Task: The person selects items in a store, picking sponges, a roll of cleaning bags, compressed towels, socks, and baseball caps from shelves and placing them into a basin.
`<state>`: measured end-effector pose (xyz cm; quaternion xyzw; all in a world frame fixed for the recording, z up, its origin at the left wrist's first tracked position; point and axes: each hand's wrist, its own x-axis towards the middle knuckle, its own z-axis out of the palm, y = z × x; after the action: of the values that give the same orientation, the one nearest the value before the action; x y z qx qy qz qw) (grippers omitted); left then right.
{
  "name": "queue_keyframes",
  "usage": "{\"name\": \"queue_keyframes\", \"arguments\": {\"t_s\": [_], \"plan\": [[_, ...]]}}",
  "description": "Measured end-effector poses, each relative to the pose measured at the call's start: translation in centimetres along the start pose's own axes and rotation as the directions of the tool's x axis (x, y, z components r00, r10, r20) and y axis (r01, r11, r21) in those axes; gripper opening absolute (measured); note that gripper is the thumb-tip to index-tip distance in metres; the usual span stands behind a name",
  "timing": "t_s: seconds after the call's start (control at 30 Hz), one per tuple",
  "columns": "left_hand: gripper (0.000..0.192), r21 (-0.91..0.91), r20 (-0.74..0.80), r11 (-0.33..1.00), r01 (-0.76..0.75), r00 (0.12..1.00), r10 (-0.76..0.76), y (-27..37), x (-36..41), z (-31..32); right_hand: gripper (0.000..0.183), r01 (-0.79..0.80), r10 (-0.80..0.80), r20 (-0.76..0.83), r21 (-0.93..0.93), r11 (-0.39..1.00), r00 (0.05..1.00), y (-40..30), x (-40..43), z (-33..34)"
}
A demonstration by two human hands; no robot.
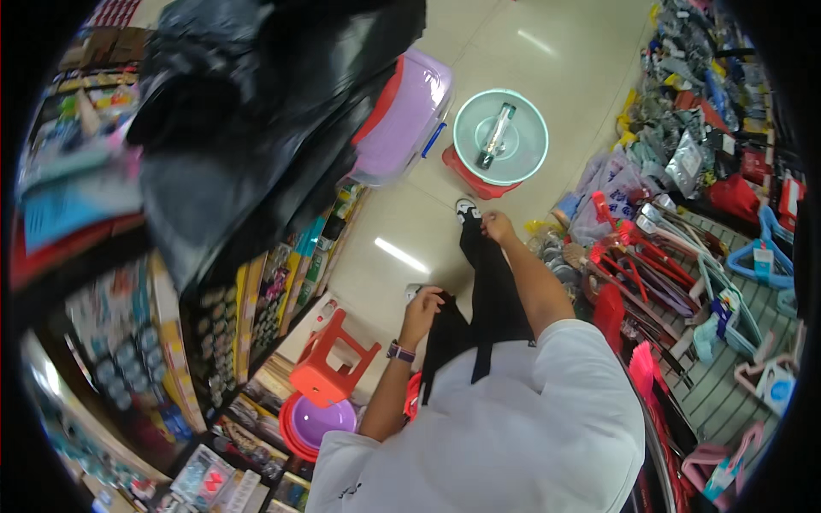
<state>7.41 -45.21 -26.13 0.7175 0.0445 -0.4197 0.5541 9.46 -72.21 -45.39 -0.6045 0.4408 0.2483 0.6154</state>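
My left hand (pixel 420 311), with a watch (pixel 400 351) on its wrist, hangs over my left thigh. Its fingers are loosely bent and apart, and nothing shows in them. Farther out, my right hand (pixel 497 227) hovers by my right leg with its fingers curled. Their inner side is hidden, so I cannot tell whether it holds anything. Just beyond my right shoe (pixel 467 210), a pale green plastic tub (pixel 463 131) rests on a red plastic object (pixel 471 177). A long, slim wrapped package (pixel 496 136) lies inside the tub.
Dark plastic sheeting (pixel 282 147) covers much of the upper left. A lidded purple storage box (pixel 410 109) juts out beneath it. Left of me are a red stool (pixel 333 359), a purple basin (pixel 324 423) and stocked shelves (pixel 250 320). Clothes hangers (pixel 766 256) and packaged goods line the right.
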Motion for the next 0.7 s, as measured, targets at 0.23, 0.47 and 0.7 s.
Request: {"name": "queue_keyframes", "arguments": {"t_s": [0.23, 0.47, 0.7], "plan": [[0.02, -0.035, -0.042, 0.945, 0.325, 0.944, -0.326, 0.1, 2.2, 2.5, 0.028, 0.015, -0.253, -0.432, -0.482, 0.876, 0.866, -1.4, 17.2, -4.6], [0.02, -0.021, -0.085, 0.889, 0.457, 0.885, -0.457, -0.7, 1.0, 2.2, 0.05, 0.101, -0.098, 0.036, -0.578, 0.81, 0.995, -1.7, 26.5, -5.8], [0.022, -0.142, -0.099, 0.81, 0.568, 0.806, -0.583, -0.8, 1.9, 1.3, 0.045, -0.143, 0.115, -0.193, -0.136, 0.98, 0.974, -2.6, 26.5, -3.9]]}}
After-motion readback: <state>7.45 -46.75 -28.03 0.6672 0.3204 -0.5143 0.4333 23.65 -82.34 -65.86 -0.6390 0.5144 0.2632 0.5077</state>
